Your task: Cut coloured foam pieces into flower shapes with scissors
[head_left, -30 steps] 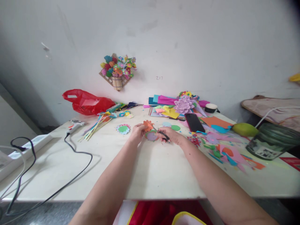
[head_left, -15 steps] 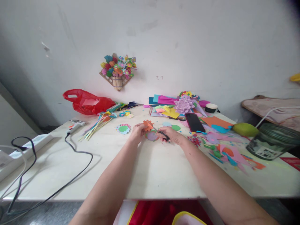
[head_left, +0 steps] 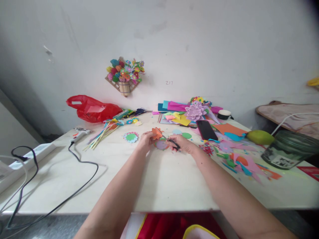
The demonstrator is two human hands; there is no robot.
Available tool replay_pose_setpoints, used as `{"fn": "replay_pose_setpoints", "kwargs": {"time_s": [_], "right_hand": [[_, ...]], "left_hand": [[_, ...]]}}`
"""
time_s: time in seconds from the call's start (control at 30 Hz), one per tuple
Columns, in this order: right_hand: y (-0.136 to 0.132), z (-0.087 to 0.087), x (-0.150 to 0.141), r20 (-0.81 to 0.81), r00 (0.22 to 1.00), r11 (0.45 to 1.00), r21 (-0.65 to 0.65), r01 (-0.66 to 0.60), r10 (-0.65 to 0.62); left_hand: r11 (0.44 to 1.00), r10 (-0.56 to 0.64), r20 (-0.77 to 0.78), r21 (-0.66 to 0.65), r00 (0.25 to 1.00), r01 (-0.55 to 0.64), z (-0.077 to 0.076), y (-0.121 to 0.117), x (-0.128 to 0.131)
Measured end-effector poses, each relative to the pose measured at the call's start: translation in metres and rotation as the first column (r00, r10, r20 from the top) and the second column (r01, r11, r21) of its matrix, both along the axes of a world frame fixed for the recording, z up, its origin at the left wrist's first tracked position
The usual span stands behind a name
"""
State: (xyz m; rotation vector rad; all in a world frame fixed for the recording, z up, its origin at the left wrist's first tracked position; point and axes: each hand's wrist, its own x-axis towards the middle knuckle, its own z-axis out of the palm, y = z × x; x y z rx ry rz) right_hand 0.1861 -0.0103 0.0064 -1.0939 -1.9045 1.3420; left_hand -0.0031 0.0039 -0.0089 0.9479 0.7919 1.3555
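Between the fingers of my left hand [head_left: 147,139] is an orange flower cutout [head_left: 157,133] with a scalloped edge, held just above the table. My right hand [head_left: 181,142] is closed round the dark handles of a pair of scissors [head_left: 173,144]. Their blades point up and left and meet the flower's right side. Below the flower lies a purple and green scalloped cutout [head_left: 161,144]. A green oval piece [head_left: 186,135] and a light blue piece [head_left: 177,131] rest beyond my right hand. Left of my hands is a flower cutout with a green centre [head_left: 131,137].
A glue gun [head_left: 81,134] with a trailing cord lies at the left, near a white power strip [head_left: 30,162] and a red plastic bag [head_left: 94,108]. To the right are a phone [head_left: 206,130], coloured scraps [head_left: 249,161] and a glass jar [head_left: 286,149].
Very little differs. Both hands keep their places, and the scissors' blades stay at the orange flower with only a slight shift.
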Motion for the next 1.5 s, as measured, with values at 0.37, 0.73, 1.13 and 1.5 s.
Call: {"fn": "replay_pose_setpoints", "kwargs": {"time_s": [0.37,0.73,1.13,1.5], "right_hand": [[0.000,-0.001,0.002,0.013,1.000,0.999,0.030,-0.024,0.023],[-0.001,0.000,0.000,-0.004,1.000,0.999,0.030,-0.016,0.016],[0.000,-0.003,-0.001,-0.071,0.997,0.999,0.032,-0.012,0.014],[-0.005,0.001,-0.005,-0.162,0.987,1.000,-0.005,0.000,-0.001]], "left_hand": [[0.999,0.024,0.012,-0.025,1.000,-0.023,0.002,-0.002,0.001],[0.998,0.034,-0.001,-0.061,0.999,-0.034,0.007,-0.006,0.003],[0.999,-0.018,0.064,-0.040,0.998,0.021,0.009,-0.009,0.005],[0.998,-0.062,0.111,-0.011,0.992,0.063,0.009,-0.012,0.008]]}}
